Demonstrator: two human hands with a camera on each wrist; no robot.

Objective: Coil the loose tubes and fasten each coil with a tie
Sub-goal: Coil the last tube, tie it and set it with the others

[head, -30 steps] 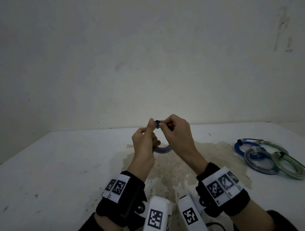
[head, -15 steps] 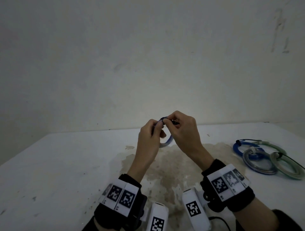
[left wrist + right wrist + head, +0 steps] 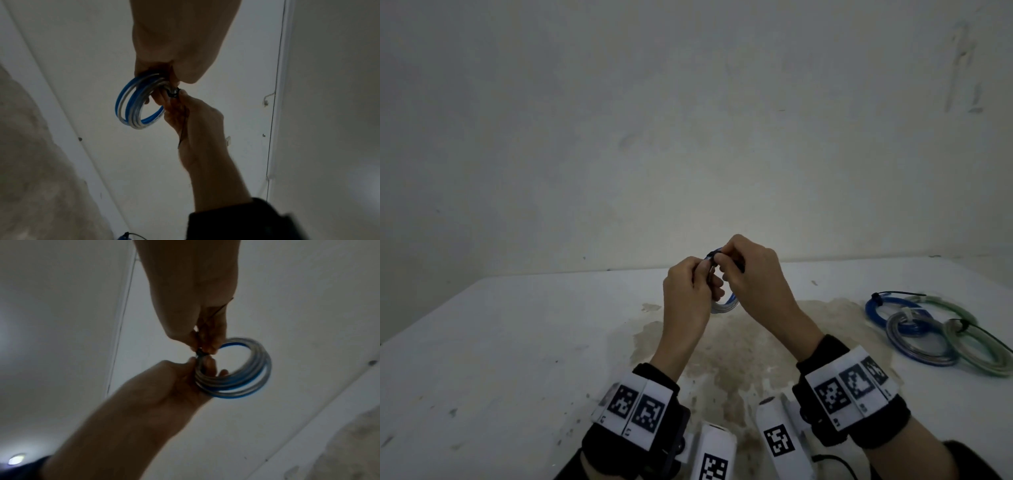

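I hold a small coil of blue and clear tube (image 3: 725, 305) (image 3: 131, 105) (image 3: 242, 376) in the air above the white table (image 3: 517, 342). My left hand (image 3: 690, 286) (image 3: 180, 381) grips the coil's top, fingers curled round the strands. A black tie (image 3: 173, 93) (image 3: 200, 352) is wrapped round the coil there. My right hand (image 3: 744, 267) (image 3: 185, 113) pinches the tie at its head, and the tie's thin tail (image 3: 182, 129) runs along the palm. Most of the coil is hidden behind both hands in the head view.
Three tied coils lie at the table's right: a blue coil (image 3: 883, 308), a grey-blue coil (image 3: 917, 346) and a green coil (image 3: 979, 353). A brown stain (image 3: 739, 342) covers the table's middle. A pale wall (image 3: 688, 137) rises behind the table.
Both hands have drawn closer together and shifted slightly right. The coil tilted from hanging below the left hand to sitting between the hands.
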